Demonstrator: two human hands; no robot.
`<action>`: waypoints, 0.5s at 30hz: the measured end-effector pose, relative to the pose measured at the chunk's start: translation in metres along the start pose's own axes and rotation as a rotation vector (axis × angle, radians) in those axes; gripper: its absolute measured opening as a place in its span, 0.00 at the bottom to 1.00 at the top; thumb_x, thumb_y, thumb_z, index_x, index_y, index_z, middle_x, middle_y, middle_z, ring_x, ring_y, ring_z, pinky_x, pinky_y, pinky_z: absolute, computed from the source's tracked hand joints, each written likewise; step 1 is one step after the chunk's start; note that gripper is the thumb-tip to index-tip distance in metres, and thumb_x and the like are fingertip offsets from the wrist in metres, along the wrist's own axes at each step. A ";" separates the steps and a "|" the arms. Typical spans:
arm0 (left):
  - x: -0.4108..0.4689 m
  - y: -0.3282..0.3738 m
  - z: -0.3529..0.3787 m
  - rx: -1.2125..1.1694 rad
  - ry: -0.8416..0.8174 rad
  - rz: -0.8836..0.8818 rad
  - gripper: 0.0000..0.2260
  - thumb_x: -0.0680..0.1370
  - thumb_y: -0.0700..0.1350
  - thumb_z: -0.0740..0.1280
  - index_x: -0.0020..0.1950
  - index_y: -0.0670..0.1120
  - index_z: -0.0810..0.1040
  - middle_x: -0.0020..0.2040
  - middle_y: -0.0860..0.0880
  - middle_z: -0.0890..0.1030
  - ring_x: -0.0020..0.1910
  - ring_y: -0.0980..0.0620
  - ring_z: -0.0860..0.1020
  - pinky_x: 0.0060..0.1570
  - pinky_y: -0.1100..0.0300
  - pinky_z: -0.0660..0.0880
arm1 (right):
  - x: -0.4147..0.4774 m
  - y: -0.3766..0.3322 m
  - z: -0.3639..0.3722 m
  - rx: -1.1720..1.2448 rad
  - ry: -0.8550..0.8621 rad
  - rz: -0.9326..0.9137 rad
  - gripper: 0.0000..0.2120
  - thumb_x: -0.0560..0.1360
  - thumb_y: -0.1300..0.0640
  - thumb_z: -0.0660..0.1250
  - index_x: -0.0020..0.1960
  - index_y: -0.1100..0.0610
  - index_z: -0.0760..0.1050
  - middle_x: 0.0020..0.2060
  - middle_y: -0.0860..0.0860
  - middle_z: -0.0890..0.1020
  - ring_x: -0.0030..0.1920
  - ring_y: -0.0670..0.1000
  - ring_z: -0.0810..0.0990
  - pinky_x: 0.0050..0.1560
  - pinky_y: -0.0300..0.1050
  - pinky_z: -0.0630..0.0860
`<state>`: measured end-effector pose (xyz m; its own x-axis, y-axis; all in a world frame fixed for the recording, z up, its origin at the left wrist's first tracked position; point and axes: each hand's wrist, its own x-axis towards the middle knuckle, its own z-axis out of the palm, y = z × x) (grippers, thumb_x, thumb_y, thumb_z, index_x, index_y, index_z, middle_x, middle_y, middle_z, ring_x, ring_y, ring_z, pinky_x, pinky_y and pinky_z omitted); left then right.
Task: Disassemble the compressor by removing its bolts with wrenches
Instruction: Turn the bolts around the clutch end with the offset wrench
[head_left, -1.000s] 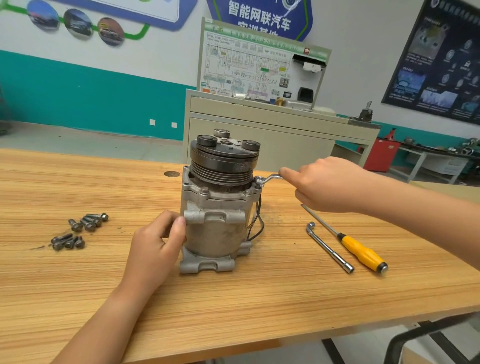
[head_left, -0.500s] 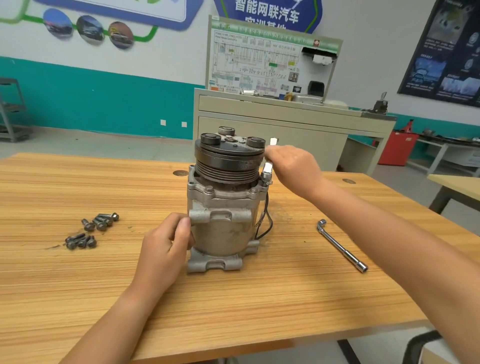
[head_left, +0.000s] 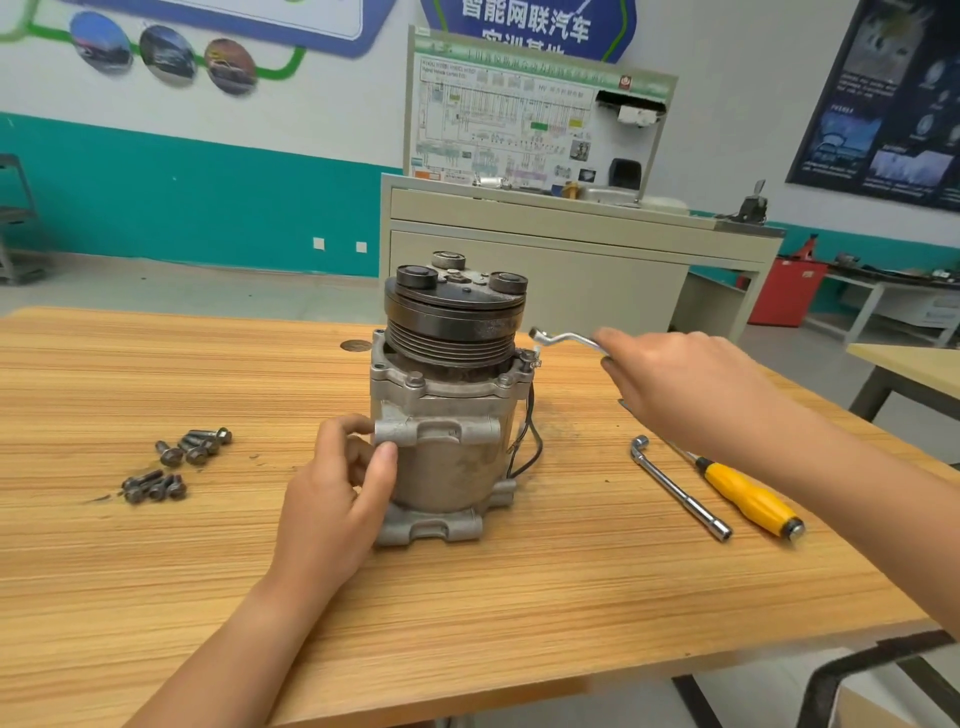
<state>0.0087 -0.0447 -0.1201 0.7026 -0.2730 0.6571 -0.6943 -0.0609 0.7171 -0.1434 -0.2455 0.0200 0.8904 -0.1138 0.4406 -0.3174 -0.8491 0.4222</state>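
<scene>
The compressor (head_left: 447, 441) stands upright at the centre of the tabletop (head_left: 519, 613), pulley end up. The step in hand looks like seating the offset wrench (head_left: 563, 340) on the flange bolt (head_left: 525, 358) at the upper right corner of the housing. The wrench's ring end hovers just above that bolt, apart from it. To do this well, the ring should drop squarely over the bolt head and sit fully down before any pull. A half-seated ring is likely to slip and round the head. The black wires (head_left: 532, 431) hang just below that corner, so the swing should pass above them.

The right hand (head_left: 670, 379) reaches in from the right of the frame, its fingers wrapped round the wrench's shaft and its back turned up, the forearm running off to the lower right. The left hand (head_left: 337, 493) comes up from the bottom edge and clasps the housing at its left mounting lug — thumb across the front, fingers curled round the side. That is a fair brace against the body twisting when the bolt breaks loose.

Loose bolts (head_left: 176, 462) lie in two small clusters at the left. An L-shaped socket wrench (head_left: 680, 488) and a yellow-handled screwdriver (head_left: 748, 499) lie side by side at the right.
</scene>
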 end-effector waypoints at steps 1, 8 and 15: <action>0.000 0.000 0.000 -0.006 0.012 -0.008 0.13 0.70 0.62 0.56 0.50 0.58 0.67 0.34 0.54 0.79 0.33 0.56 0.78 0.35 0.50 0.76 | 0.000 -0.001 -0.001 -0.011 -0.031 0.005 0.10 0.80 0.55 0.52 0.61 0.52 0.65 0.40 0.50 0.79 0.39 0.56 0.78 0.33 0.45 0.69; 0.000 -0.002 0.001 -0.026 0.042 0.032 0.18 0.70 0.61 0.58 0.57 0.56 0.66 0.35 0.53 0.79 0.34 0.58 0.78 0.35 0.53 0.75 | 0.008 -0.022 -0.014 -0.285 -0.148 -0.080 0.18 0.74 0.69 0.57 0.62 0.60 0.64 0.27 0.49 0.61 0.24 0.49 0.59 0.22 0.42 0.54; 0.000 -0.001 0.000 -0.021 0.018 0.043 0.12 0.71 0.60 0.57 0.54 0.65 0.67 0.34 0.53 0.78 0.32 0.57 0.77 0.35 0.49 0.76 | 0.021 -0.006 -0.020 -0.245 -0.228 -0.156 0.20 0.79 0.57 0.51 0.70 0.55 0.58 0.29 0.48 0.68 0.27 0.49 0.66 0.24 0.40 0.61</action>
<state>0.0092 -0.0447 -0.1212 0.6750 -0.2574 0.6914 -0.7207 -0.0292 0.6927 -0.1291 -0.2326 0.0425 0.9753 -0.1282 0.1799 -0.2163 -0.7199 0.6596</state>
